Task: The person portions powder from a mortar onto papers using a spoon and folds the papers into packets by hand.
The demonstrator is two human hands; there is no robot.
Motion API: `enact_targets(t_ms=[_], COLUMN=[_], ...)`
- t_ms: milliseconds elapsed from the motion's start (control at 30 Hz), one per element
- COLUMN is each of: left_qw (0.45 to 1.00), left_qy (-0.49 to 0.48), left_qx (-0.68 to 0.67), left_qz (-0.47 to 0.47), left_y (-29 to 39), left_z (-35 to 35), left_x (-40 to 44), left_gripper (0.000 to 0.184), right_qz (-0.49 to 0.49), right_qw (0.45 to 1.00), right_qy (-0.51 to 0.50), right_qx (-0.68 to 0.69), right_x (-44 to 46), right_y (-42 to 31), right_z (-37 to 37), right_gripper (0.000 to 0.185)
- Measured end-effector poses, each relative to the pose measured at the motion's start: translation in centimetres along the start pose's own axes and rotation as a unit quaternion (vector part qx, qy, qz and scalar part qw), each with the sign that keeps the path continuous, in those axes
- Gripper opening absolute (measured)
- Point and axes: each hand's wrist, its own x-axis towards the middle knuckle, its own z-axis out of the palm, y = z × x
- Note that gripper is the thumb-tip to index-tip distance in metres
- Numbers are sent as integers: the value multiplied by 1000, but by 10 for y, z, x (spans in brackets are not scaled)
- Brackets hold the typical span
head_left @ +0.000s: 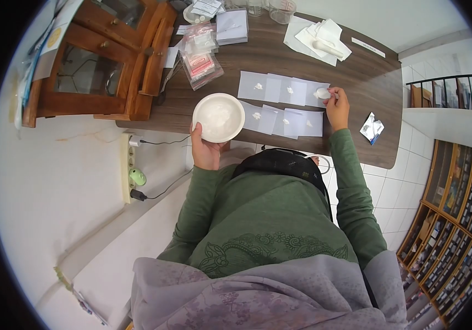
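Note:
My left hand [207, 153] is closed on the rim of a white mortar-like bowl [198, 118], holding it at the table's front edge. A little white powder [219, 118] shows inside the bowl. My right hand [338, 109] pinches a small white spoon [323, 94] just above the rightmost paper of the back row. Thin white paper squares [245, 91] lie overlapping in two rows, with small heaps of white powder [258, 86] on them. Whether the spoon carries powder, I cannot tell.
Plastic bags [202, 63] and a stack of paper [232, 27] lie at the back left, near a wooden cabinet [90, 77]. At the back right, a white pestle-like piece [328, 48] rests on tissues [332, 30]. A torn foil packet [372, 128] lies right of my hand.

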Motion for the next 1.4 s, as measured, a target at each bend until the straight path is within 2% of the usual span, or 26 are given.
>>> enact_targets(t_ms=[233, 533, 700, 1200, 1400], left_qw=[1000, 1000, 999, 999, 999], left_qy=[6, 10, -15, -12, -9], left_qx=[-8, -7, -16, -16, -18], left_qz=[-6, -12, -27, -27, -26], left_y=[0, -3, -4, -7, -7], left_z=[4, 5, -1, 4, 3], left_x=[-2, -1, 1, 3, 4], left_gripper=[48, 46, 46, 42, 43], right_qz=[0, 79, 35, -102, -84], right_qw=[1000, 978, 995, 987, 984], right_qy=[10, 15, -55, -109, -137], right_qx=[9, 194, 73, -64, -75], right_x=[1, -32, -69, -75, -73], right_y=[0, -13, -23, -34, -39], right_z=[-2, -14, -25, -20, -20], right_gripper=[10, 7, 10, 13, 20])
